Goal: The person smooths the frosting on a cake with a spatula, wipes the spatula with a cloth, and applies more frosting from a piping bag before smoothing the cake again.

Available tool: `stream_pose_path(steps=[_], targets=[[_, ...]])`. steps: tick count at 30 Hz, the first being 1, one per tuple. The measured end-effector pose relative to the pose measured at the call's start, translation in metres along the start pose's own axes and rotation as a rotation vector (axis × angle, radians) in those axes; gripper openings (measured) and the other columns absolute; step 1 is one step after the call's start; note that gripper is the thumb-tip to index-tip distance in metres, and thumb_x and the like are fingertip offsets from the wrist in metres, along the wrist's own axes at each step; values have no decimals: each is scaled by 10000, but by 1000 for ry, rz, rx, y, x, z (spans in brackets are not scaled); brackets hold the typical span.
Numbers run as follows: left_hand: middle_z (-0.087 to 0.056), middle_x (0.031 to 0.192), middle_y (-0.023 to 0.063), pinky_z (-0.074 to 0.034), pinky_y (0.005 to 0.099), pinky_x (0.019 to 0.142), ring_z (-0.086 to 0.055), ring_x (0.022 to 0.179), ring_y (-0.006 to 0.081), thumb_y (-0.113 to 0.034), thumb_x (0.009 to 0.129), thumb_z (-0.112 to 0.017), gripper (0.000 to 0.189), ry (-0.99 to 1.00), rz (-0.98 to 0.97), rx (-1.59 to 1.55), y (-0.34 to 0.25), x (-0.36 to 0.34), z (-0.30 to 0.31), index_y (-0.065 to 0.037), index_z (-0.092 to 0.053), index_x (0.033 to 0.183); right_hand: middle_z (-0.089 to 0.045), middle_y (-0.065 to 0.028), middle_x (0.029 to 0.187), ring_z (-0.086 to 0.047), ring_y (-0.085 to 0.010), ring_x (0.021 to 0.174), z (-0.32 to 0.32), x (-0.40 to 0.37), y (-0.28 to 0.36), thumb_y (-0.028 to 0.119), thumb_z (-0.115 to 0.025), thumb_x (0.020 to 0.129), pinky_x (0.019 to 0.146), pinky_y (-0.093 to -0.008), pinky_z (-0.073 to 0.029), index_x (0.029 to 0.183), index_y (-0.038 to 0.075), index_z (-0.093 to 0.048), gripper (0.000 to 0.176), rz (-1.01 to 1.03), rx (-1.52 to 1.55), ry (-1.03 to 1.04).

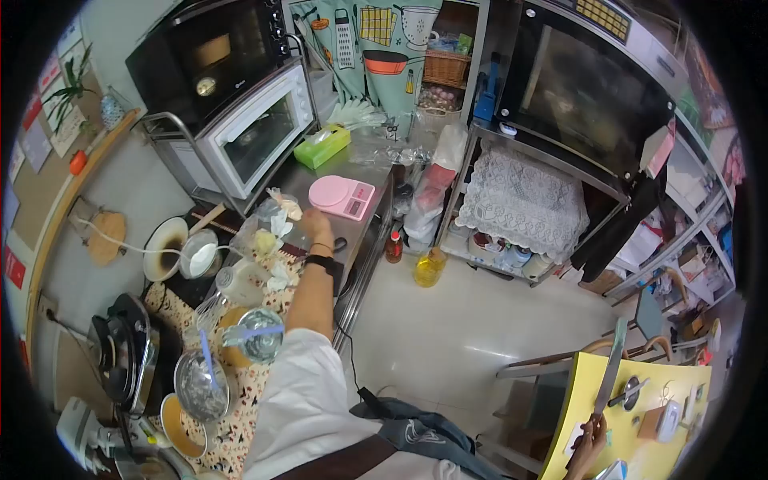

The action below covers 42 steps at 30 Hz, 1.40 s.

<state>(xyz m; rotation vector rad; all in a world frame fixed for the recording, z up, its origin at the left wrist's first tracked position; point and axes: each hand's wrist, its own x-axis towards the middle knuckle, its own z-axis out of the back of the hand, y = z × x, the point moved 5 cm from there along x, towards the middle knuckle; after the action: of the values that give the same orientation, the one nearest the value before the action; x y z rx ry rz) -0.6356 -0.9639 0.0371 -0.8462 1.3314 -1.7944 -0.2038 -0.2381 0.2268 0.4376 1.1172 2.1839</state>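
STEP: apparently a one-handed reach | left hand [318, 229]: just beside pink scale [342, 197], grip indiscernible | right hand [590, 442]: clamped on knife [612, 372], well right of scale, over yellow worktop [588, 380] | hands: well apart | NEXT: likely calls for blade clearance

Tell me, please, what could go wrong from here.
The right hand holds a long knife over the yellow table while the left hand is out beside the pink scale, so the knife might nick something unwatched. The bottle of yellow liquid stands on the floor and could be kicked over.
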Motion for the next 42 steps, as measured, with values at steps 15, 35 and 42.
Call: stream_pose_path(steps=[15, 35, 42], targets=[[-608, 869, 47, -463, 331, 701, -587, 849, 193, -301, 782, -588, 237, 376, -914, 1966, 189, 207, 15, -124, -609, 939, -534, -22, 700, -424, -59, 458, -49, -29, 34, 149, -528, 872, 388, -203, -336, 1137, -5, -524, 307, -313, -28, -140], [-585, 940, 84, -492, 259, 652, -592, 788, 135, -33, 820, -465, 255, 1651, -371, 26, -251, -244, -32, 18, -530, 1061, -571, -47, 781, -455, -69, 523, 6, -35, 21, 175, -490, 898, 451, -200, -381, 1128, -2, -515, 291, -312, 340, -45], [-586, 996, 60, -456, 253, 782, -562, 878, 112, -81, 892, -471, 255, 2132, 510, -445, -195, -685, -39, 39, -520, 1112, -567, -35, 853, -477, -68, 620, 59, -59, -32, 164, -505, 886, 542, -200, -419, 1242, 28, -460, 384, -221, 628, 25]])
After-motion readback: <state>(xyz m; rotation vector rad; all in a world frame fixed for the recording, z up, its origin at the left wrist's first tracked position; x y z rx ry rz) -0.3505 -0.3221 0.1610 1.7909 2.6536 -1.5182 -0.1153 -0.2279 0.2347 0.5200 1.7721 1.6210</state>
